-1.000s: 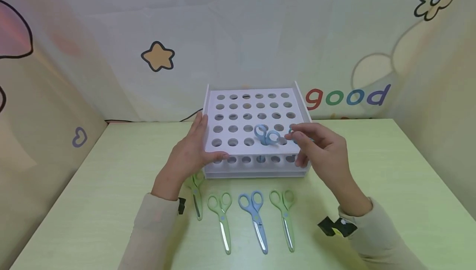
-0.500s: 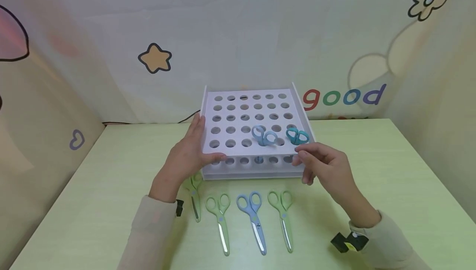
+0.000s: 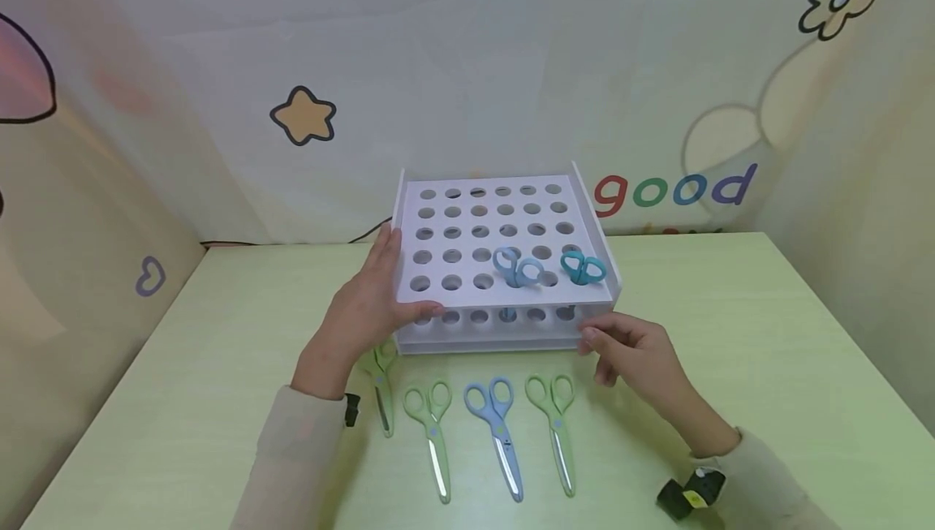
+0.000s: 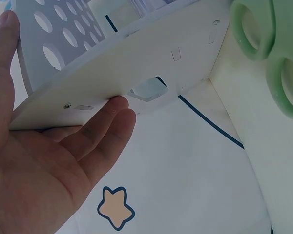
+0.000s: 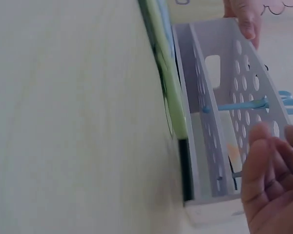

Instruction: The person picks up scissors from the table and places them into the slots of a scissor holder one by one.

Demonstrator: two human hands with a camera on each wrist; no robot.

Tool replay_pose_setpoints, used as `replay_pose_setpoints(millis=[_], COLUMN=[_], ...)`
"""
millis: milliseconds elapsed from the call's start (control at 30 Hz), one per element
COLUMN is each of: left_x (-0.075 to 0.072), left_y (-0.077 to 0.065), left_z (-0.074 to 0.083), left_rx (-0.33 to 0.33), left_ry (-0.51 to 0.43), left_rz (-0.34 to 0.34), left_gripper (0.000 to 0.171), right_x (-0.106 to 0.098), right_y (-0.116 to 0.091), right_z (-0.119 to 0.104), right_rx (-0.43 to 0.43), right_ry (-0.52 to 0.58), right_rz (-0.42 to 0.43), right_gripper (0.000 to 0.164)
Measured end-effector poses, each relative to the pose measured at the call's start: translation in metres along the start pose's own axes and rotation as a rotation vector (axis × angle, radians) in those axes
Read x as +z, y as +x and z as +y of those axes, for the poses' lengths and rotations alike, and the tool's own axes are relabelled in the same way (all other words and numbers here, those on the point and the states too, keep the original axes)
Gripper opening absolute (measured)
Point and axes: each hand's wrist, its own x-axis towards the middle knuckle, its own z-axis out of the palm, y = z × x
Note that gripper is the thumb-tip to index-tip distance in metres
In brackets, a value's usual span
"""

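Note:
A white two-tiered rack [image 3: 438,299] with rows of round holes stands on the table. My left hand [image 3: 355,319] holds its left front corner, thumb over the top panel's edge and fingers [image 4: 100,129] along the outer side wall. Light blue scissors [image 3: 529,272] stand in a front-row hole, handles up. Farther right, teal scissors [image 3: 595,270] also sit handles up in a front-row hole. In the right wrist view, the light blue scissors' blade [image 5: 234,106] reaches the lower panel. My right hand [image 3: 635,355], loosely bent and holding nothing, hovers by the rack's right front corner.
Before the rack lie green scissors [image 3: 435,441], blue scissors [image 3: 501,441] and more green scissors [image 3: 558,441], blades toward me. Another green pair [image 3: 381,384] lies by my left wrist. A patterned cloth backdrop [image 3: 467,67] rises behind the table [image 3: 248,351].
My right hand has let go of the teal scissors, now in plain sight in the rack, and has moved down toward me. My left hand has kept its place on the rack.

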Motion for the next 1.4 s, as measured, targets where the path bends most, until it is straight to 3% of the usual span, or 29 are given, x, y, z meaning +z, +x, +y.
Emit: replay_pose_setpoints(millis=[267,533,733,933,1400], left_x=[0.002,0.002,0.000,-0.001,-0.001], left_y=[0.001,0.002,0.002,0.002,0.000], left_z=[0.002,0.003,0.005,0.005,0.000], left_rx=[-0.004,0.000,-0.002,-0.005,-0.007], left_ry=[-0.006,-0.005,-0.012,-0.015,-0.017], left_rz=[-0.011,-0.009,-0.011,-0.010,-0.011], left_gripper=[0.125,0.124,0.124,0.124,0.125], right_x=[0.005,0.001,-0.003,-0.003,0.004], right_y=[-0.001,-0.002,-0.002,-0.001,0.000], right_z=[0.015,0.025,0.025,0.022,0.020], right_rx=[0.135,0.175,0.149,0.102,-0.048], right_ry=[-0.163,-0.257,-0.248,-0.292,-0.439], right_rz=[-0.055,-0.260,-0.379,-0.460,-0.472], right_gripper=[0.020,0.039,0.051,0.052,0.038])
